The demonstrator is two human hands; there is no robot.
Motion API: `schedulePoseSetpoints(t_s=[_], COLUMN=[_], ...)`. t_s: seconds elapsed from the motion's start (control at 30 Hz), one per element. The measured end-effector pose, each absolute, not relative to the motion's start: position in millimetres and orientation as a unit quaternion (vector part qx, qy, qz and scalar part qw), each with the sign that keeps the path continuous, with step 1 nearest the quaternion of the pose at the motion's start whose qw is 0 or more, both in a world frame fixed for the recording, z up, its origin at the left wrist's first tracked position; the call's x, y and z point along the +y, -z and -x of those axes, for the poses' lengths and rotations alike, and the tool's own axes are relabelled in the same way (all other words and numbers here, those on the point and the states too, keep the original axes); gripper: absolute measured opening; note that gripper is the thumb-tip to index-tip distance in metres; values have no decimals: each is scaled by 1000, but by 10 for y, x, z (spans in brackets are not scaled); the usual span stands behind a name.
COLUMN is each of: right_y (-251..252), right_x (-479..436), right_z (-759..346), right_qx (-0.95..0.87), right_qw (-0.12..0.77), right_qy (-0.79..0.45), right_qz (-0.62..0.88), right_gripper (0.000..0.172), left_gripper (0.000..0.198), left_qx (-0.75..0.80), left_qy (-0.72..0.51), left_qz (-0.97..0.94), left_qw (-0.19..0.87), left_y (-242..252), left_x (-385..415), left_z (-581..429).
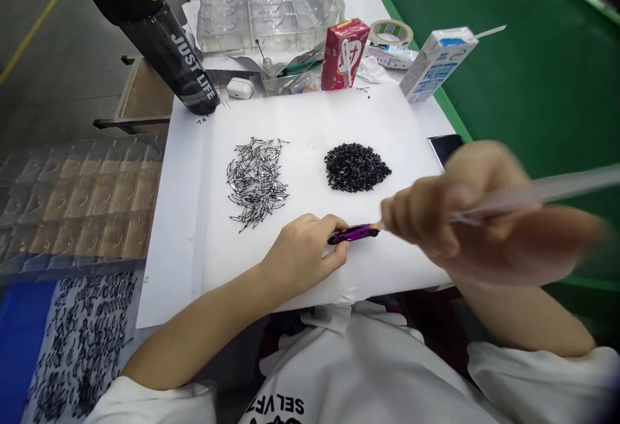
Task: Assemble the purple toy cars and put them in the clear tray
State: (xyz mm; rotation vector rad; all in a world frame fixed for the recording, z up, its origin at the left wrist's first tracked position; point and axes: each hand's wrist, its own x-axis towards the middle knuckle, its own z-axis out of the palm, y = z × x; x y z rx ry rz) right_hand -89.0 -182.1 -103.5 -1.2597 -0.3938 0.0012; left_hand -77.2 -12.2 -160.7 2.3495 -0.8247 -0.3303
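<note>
Two hands work close together: the left fingers (334, 223) close around a purple tool handle (356, 234), over a white sheet (310, 114). It seems light, stiff and slippery, best held at its middle. The blurred right hand (484, 214) is just beside its tip; I cannot tell its grip.

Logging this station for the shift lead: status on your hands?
Left hand pinching purple metallic piece on white sheet. Right hand, blurred, on pale stick. Loose dark pile, dense dark pile just ahead.

Head-worn view, facing forward and down, close above left hand (303, 249), right hand (475, 217)
</note>
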Motion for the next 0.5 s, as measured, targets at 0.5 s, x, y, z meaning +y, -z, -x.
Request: schedulePoseSetpoints(t_s=[0.5], right_y=[1478], right_x=[-1906], right_z=[906], right_qx=[-232], right_qw=[808], right_qy=[-75], right_qz=[536], right_gripper=[50], left_gripper=[18], left_qx=[-283], left_qy=[154], left_qz=[-891], left_qw=[318], left_y=[1601], left_x=[-145], left_z=[745])
